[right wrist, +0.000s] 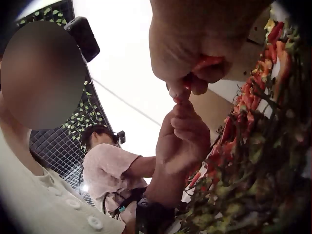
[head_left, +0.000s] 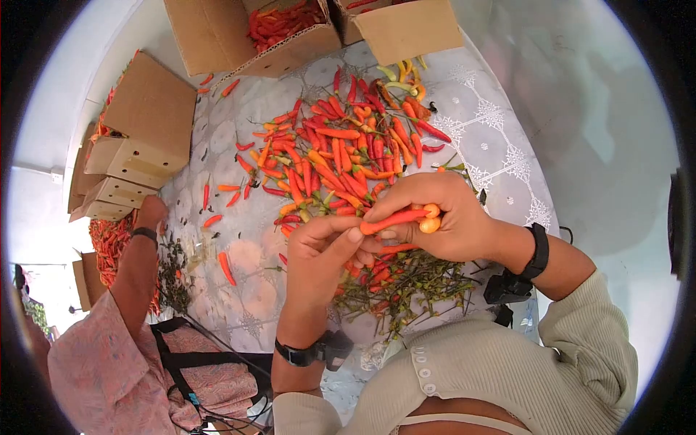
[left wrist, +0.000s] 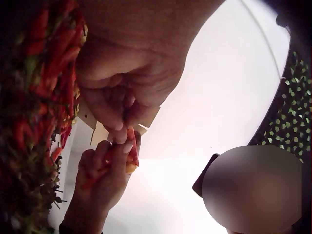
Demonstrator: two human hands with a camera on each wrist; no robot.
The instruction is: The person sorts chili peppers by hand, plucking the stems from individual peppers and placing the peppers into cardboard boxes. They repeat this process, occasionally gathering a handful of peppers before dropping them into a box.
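Both hands meet over the near part of a chili pile (head_left: 326,159). My right hand (head_left: 453,210) grips a bright red chili pepper (head_left: 395,220) along with orange ones (head_left: 430,224), whose rounded ends show between the fingers. At the blunt end of the red chili, my left hand (head_left: 319,254) pinches with thumb and index finger; the fingertips cover the stem there. In the left wrist view, red and orange chilies (left wrist: 131,151) show inside the right hand. A red chili (right wrist: 207,62) also shows in its curled fingers in the right wrist view.
Below the hands lies a heap of green stems (head_left: 406,290) on the patterned tablecloth (head_left: 232,319). Cardboard boxes, one with red chilies (head_left: 283,29), stand at the back, another box (head_left: 148,119) at the left. Another person's arm (head_left: 138,268) reaches in at the left.
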